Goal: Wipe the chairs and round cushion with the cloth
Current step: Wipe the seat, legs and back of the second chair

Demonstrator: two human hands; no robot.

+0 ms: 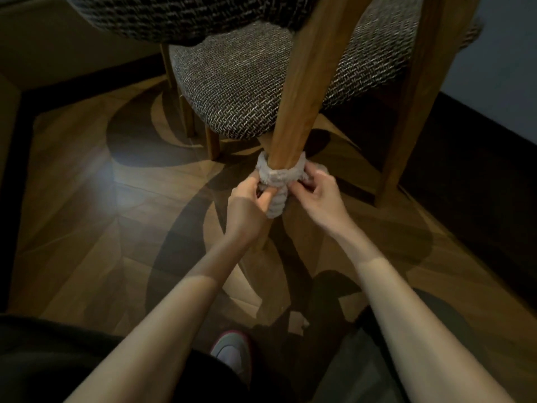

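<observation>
A grey fluffy cloth (pixel 276 177) is wrapped round the lower part of a wooden chair leg (pixel 302 91) in the middle of the view. My left hand (pixel 250 202) pinches the cloth's left end, which hangs down beside my thumb. My right hand (pixel 319 191) grips the cloth's right end just right of the leg. The chair has a woven grey-brown seat (pixel 238 82) above and behind the leg. The round cushion is not in sight.
A second wooden leg (pixel 412 112) stands to the right, with two more (pixel 186 112) further back on the left. Patterned wooden floor (pixel 87 213) spreads all round. A dark skirting and wall (pixel 479 141) run along the right. My shoe (pixel 232 353) is below.
</observation>
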